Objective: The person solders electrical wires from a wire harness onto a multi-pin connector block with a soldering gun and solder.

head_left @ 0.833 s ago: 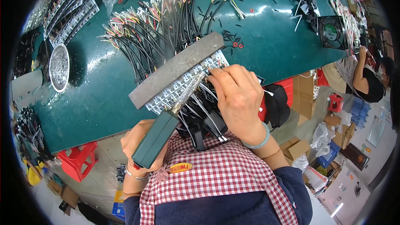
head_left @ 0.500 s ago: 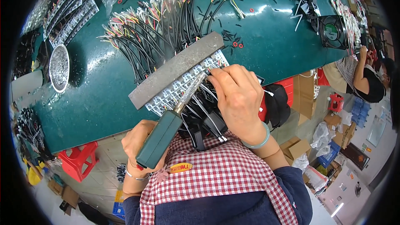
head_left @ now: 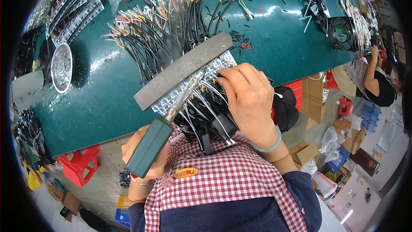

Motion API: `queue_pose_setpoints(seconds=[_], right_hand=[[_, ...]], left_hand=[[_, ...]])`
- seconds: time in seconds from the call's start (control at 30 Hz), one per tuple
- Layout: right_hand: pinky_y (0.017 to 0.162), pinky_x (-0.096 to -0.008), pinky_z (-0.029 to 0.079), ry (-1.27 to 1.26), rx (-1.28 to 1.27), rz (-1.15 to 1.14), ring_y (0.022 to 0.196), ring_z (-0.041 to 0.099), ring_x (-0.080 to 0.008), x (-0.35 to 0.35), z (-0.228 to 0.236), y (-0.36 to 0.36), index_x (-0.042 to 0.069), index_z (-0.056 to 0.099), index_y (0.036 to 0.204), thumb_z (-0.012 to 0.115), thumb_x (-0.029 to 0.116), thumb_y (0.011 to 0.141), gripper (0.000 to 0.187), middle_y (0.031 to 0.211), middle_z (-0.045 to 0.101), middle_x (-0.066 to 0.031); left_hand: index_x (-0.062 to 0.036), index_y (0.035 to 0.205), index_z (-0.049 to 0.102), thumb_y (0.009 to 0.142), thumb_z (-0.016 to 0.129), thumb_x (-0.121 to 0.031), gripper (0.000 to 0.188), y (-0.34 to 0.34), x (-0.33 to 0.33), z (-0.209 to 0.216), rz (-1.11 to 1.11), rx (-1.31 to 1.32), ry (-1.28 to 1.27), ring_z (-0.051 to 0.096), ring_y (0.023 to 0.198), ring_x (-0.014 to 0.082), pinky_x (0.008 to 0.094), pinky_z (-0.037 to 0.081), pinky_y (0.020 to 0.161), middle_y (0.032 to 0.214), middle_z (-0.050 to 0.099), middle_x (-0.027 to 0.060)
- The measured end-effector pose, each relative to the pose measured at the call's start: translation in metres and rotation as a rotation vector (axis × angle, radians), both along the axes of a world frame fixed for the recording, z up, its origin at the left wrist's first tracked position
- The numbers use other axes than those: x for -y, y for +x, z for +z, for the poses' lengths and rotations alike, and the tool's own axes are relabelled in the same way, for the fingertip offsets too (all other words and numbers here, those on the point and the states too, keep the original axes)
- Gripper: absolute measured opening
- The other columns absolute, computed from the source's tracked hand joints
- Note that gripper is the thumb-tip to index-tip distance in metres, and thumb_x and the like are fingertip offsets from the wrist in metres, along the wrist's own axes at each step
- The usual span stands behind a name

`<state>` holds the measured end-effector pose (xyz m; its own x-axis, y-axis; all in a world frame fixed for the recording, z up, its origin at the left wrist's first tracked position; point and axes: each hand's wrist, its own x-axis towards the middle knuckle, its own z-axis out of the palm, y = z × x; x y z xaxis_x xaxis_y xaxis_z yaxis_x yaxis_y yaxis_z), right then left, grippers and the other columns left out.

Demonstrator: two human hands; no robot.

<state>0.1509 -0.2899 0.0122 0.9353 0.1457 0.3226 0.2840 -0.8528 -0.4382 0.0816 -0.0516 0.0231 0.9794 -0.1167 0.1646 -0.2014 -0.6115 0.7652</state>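
My left hand (head_left: 158, 163) is wrapped around the green handle of a soldering iron (head_left: 148, 148). Its long, silvery shaft slants up and right, and the tip rests at or very near a strip of small white circuit boards (head_left: 161, 105). Close to that tip, my right hand (head_left: 251, 99) has thumb and forefinger pinched together at the strip's edge, on what looks like a thin wire end; the fingers partly hide it. A grey metal bar (head_left: 184, 71) lies along the strip's far side. White leads and black adapter-like housings (head_left: 221, 124) hang from the near side toward my apron.
Behind the bar lies a row of black cables (head_left: 159, 38) with stripped coloured ends. A white bowl (head_left: 61, 68) stands left, near more board strips (head_left: 79, 19). A black fan (head_left: 342, 33) sits at the right; beyond it a co-worker (head_left: 377, 81) is seated. Red stools (head_left: 80, 165) stand below the table edge.
The soldering iron's handle has shifted down and left, its tip drawing slightly left along the strip. My right hand has moved a little to the right, still pinching.
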Motion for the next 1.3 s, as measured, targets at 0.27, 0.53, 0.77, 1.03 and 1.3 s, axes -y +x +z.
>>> queue_pose_setpoints(seconds=[0.27, 0.53, 0.77, 1.03, 1.3], right_hand=[[0.062, -0.0364, 0.045, 0.079, -0.023, -0.042, 0.069, 0.059, -0.0263, 0.000, -0.004, -0.002, 0.003, 0.065, 0.086, 0.072, 0.003, 0.074, 0.014, 0.080, 0.060, -0.0081], [0.055, -0.0355, 0.041, -0.023, 0.063, -0.052, 0.062, 0.056, -0.0230, -0.009, -0.003, -0.003, 0.005, 0.063, 0.080, 0.074, 0.006, 0.072, 0.014, 0.071, 0.053, -0.0060], [0.054, -0.0356, 0.040, -0.019, 0.067, -0.049, 0.059, 0.054, -0.0231, -0.010, -0.003, -0.002, 0.006, 0.059, 0.075, 0.073, 0.005, 0.073, 0.014, 0.069, 0.050, -0.0059], [0.053, -0.0362, 0.040, -0.032, 0.053, -0.051, 0.059, 0.053, -0.0236, -0.010, -0.003, -0.003, 0.005, 0.056, 0.071, 0.073, 0.004, 0.073, 0.017, 0.067, 0.049, -0.0067], [0.054, -0.0352, 0.044, -0.059, 0.025, -0.058, 0.059, 0.057, -0.0238, -0.010, -0.001, -0.004, 0.005, 0.068, 0.080, 0.078, 0.002, 0.068, 0.016, 0.071, 0.057, -0.0063]], left_hand=[[0.0037, 0.085, 0.070, 0.059, 0.071, 0.003, 0.025, 0.000, -0.002, -0.003, -0.010, 0.008, -0.016, 0.070, 0.075, 0.0295, 0.0330, 0.057, 0.065, 0.087, 0.068, 0.0180], [0.0045, 0.082, 0.069, 0.059, 0.070, 0.003, 0.024, 0.007, 0.001, -0.003, -0.090, 0.002, -0.042, 0.069, 0.073, 0.0305, 0.0327, 0.056, 0.062, 0.082, 0.066, 0.0167], [0.0048, 0.081, 0.068, 0.058, 0.068, 0.003, 0.023, 0.011, 0.003, -0.002, -0.111, -0.039, -0.064, 0.068, 0.070, 0.0306, 0.0325, 0.054, 0.060, 0.080, 0.065, 0.0165], [0.0058, 0.087, 0.066, 0.063, 0.070, 0.000, 0.025, 0.010, 0.001, -0.008, -0.155, -0.046, -0.103, 0.061, 0.062, 0.0257, 0.0317, 0.046, 0.056, 0.077, 0.061, 0.0144], [0.0031, 0.082, 0.066, 0.061, 0.071, -0.002, 0.023, 0.010, -0.002, -0.007, -0.126, -0.070, -0.085, 0.063, 0.062, 0.0264, 0.0308, 0.048, 0.057, 0.075, 0.062, 0.0137]])
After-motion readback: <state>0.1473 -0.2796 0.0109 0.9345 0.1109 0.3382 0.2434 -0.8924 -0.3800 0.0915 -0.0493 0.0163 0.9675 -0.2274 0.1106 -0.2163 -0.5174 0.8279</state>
